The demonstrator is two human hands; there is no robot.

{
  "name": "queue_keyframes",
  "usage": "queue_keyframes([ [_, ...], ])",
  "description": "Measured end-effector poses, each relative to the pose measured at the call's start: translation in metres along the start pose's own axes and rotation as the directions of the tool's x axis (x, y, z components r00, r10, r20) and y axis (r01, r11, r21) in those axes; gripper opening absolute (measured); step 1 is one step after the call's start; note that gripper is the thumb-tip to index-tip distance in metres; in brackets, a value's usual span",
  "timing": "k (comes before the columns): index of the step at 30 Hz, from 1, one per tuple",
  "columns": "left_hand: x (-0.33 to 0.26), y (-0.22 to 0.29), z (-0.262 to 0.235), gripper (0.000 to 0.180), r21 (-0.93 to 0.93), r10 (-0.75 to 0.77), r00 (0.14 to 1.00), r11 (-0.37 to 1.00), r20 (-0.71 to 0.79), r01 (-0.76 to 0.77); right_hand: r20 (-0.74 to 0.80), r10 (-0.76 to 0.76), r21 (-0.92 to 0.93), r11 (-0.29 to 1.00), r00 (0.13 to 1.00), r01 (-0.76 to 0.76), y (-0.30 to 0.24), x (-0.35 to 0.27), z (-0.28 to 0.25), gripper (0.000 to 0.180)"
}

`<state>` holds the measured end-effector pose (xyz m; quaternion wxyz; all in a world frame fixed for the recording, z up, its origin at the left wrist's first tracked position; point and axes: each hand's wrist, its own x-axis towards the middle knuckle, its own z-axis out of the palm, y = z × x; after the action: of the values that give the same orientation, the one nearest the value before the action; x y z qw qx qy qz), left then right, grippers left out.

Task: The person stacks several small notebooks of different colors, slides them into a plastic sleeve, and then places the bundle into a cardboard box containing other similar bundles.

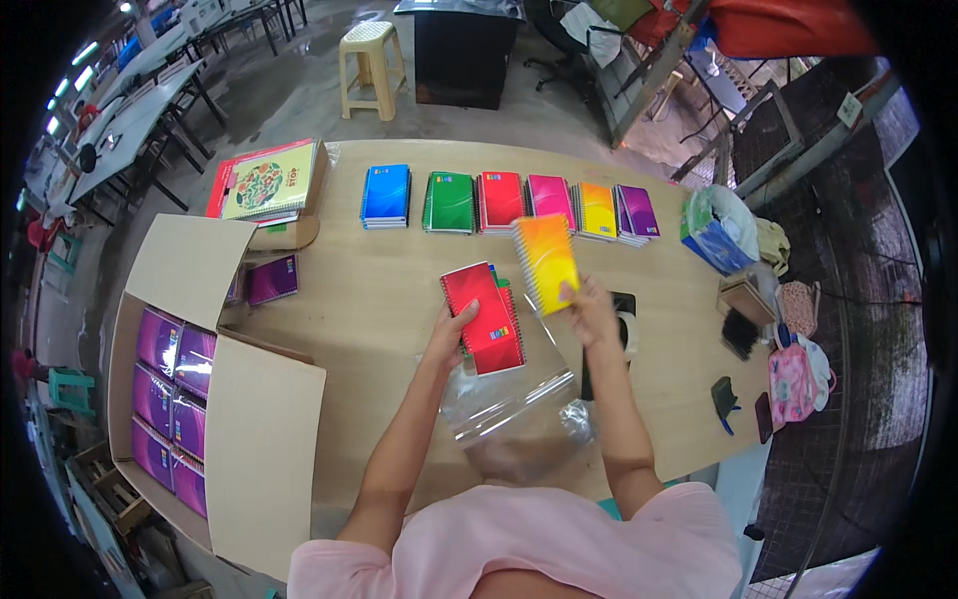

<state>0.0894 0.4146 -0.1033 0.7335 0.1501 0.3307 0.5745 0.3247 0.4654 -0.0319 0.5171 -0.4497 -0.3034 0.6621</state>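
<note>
My left hand (451, 337) is closed around a small bundle of spiral notebooks, with a red notebook (491, 317) on top and a bit of green showing behind it. To its right, my right hand (591, 311) grips a yellow-orange spiral notebook (547, 264) by its lower corner, tilted above the table. Beneath both hands lies a clear plastic bag (499, 407). Beyond them runs a row of notebook stacks: blue (386, 195), green (449, 203), red (502, 200), pink (550, 197), yellow (596, 212) and purple (639, 211).
An open cardboard box (267, 449) at the left holds purple notebooks (153, 397). Larger notebooks (264, 185) are piled at the far left corner. A tape roll (628, 334) rests on a black object right of my hands. Bags, a brush (739, 333) and a phone (763, 417) line the right edge.
</note>
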Motion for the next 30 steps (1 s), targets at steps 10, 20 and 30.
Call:
queue_keyframes([
  [10, -0.043, -0.035, -0.005, 0.053, -0.312, -0.084, 0.995, 0.948, -0.062, 0.061, -0.323, -0.319, -0.380, 0.906, 0.891, 0.187, 0.105, -0.091, 0.021, 0.067],
  [20, -0.036, 0.004, 0.008, 0.053, -0.029, 0.029, 0.998, 0.999, -0.052, -0.031, 0.249, -0.647, -0.919, 0.076, 0.721, 0.386, 0.032, 0.083, -0.005, 0.061],
  [30, -0.006, 0.009, -0.007, 0.046, -0.009, -0.028, 0.994, 1.000, -0.107, 0.027, 0.333, -0.547, -0.915, 0.011, 0.768, 0.404, 0.009, 0.155, -0.019, 0.043],
])
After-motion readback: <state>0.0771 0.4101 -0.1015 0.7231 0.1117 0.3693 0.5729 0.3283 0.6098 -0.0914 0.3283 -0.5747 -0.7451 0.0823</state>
